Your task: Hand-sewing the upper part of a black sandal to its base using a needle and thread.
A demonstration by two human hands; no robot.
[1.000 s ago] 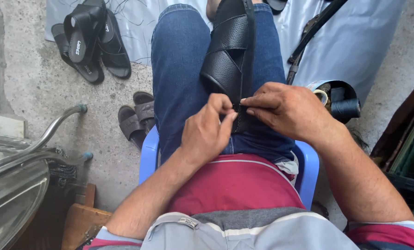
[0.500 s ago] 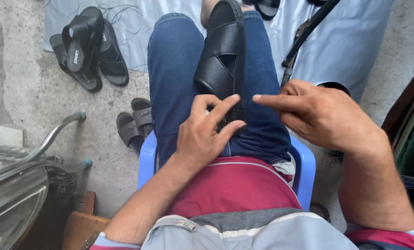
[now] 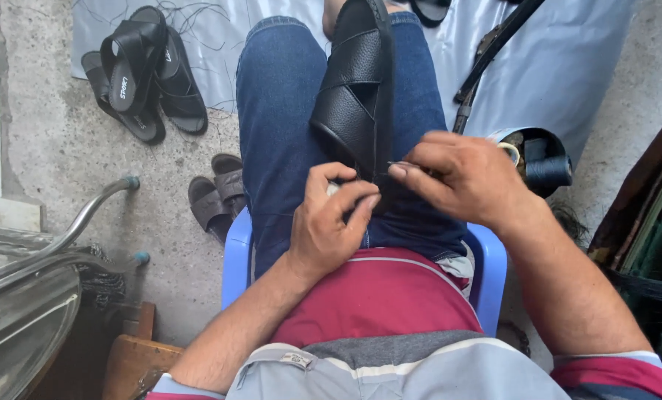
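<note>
A black leather sandal [image 3: 360, 89] with crossed straps stands on edge between my blue-jeaned thighs [image 3: 279, 126]. My left hand [image 3: 331, 222] curls against the sandal's near end, fingers bent at its heel. My right hand [image 3: 460, 174] pinches a thin needle [image 3: 401, 165] between thumb and forefinger, its tip pointing left at the sandal's sole edge. I sit on a blue plastic chair [image 3: 235, 259].
A pair of black sandals [image 3: 142, 70] lies on a grey sheet at upper left. Smaller grey sandals [image 3: 216, 196] rest on the concrete floor. A container with dark thread spools [image 3: 538, 159] sits at right. A metal frame [image 3: 57, 237] and wooden piece [image 3: 131, 359] stand at lower left.
Both hands were together at the sandal's heel. They drew apart, and now the right hand holds the needle at the sole edge while the left hand has curled shut beside it.
</note>
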